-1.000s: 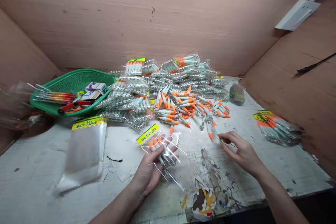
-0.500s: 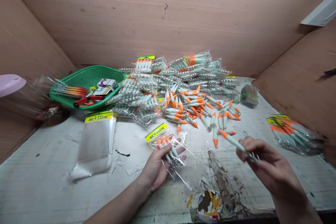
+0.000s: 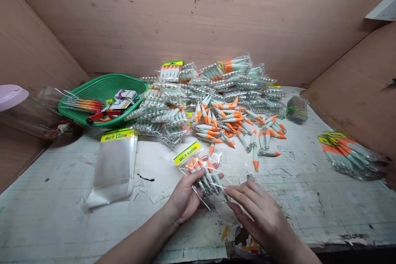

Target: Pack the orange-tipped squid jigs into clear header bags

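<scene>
Where the left hand [image 3: 185, 196] grips: thumb and fingers are clamped on a transparent BCT LURE bag [image 3: 187, 154] with orange-nosed fishing lures [image 3: 196, 164] side by side, noses toward its yellow header.
Right hand [image 3: 262, 210]: thumb and fingertips stand at the treble hooks [image 3: 227, 198] of the rightmost lure [image 3: 214, 172]; whether they pinch it, one cannot tell.
Rightmost lure: tilted alongside the others at the left hand; how far it sits within the film is unclear.
Loose lures [image 3: 232, 119]: heaped beyond both hands, before the filled packets [image 3: 168, 101] piled toward the back wall.
Flat bags [image 3: 114, 165]: stacked on the white table [image 3: 46, 214], left of the left hand.
Green basket [image 3: 93, 88]: behind them, bearing small boxes [image 3: 123, 100] and a red-handled tool [image 3: 97, 116].
Right-side packets [image 3: 352, 156]: near the side wall.
</scene>
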A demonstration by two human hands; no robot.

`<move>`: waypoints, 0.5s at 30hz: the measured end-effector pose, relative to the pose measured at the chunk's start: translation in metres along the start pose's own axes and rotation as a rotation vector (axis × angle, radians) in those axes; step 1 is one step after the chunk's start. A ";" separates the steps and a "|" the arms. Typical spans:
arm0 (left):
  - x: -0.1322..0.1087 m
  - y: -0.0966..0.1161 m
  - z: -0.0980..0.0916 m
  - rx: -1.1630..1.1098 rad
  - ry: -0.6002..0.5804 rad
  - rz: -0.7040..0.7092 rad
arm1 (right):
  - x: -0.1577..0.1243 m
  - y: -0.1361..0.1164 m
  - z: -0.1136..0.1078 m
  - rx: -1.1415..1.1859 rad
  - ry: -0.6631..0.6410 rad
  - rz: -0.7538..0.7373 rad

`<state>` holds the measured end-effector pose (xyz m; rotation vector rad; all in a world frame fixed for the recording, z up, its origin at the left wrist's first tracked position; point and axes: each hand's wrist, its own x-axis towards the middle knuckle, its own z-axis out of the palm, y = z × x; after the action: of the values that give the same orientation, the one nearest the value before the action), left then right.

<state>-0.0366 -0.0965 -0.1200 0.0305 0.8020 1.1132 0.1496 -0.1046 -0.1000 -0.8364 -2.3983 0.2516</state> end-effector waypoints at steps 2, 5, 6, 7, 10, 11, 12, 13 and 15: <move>0.000 0.001 -0.001 -0.008 -0.003 0.012 | -0.003 -0.001 0.004 0.001 0.068 0.031; -0.001 0.001 -0.001 -0.002 -0.029 0.010 | -0.004 -0.005 0.008 0.041 0.156 0.108; -0.002 0.000 -0.001 0.010 -0.049 0.000 | -0.003 -0.007 0.011 0.049 0.182 0.131; -0.003 -0.002 -0.002 0.023 -0.070 -0.012 | -0.001 -0.010 0.013 0.051 0.205 0.149; -0.005 -0.006 -0.002 0.056 -0.094 -0.045 | 0.003 -0.013 0.014 0.061 0.227 0.181; -0.005 -0.006 -0.002 0.062 -0.074 -0.051 | 0.003 -0.010 0.011 0.090 0.208 0.198; -0.005 -0.006 -0.001 0.065 -0.045 -0.054 | 0.001 -0.003 0.006 0.123 0.183 0.225; -0.005 -0.006 -0.001 0.065 -0.016 -0.054 | -0.002 0.007 0.000 0.141 0.163 0.268; -0.004 -0.005 0.000 0.062 0.023 -0.050 | -0.013 0.038 -0.015 0.083 0.170 0.413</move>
<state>-0.0339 -0.1021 -0.1197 0.0488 0.8537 1.0426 0.1859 -0.0831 -0.1075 -1.2568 -2.0267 0.4189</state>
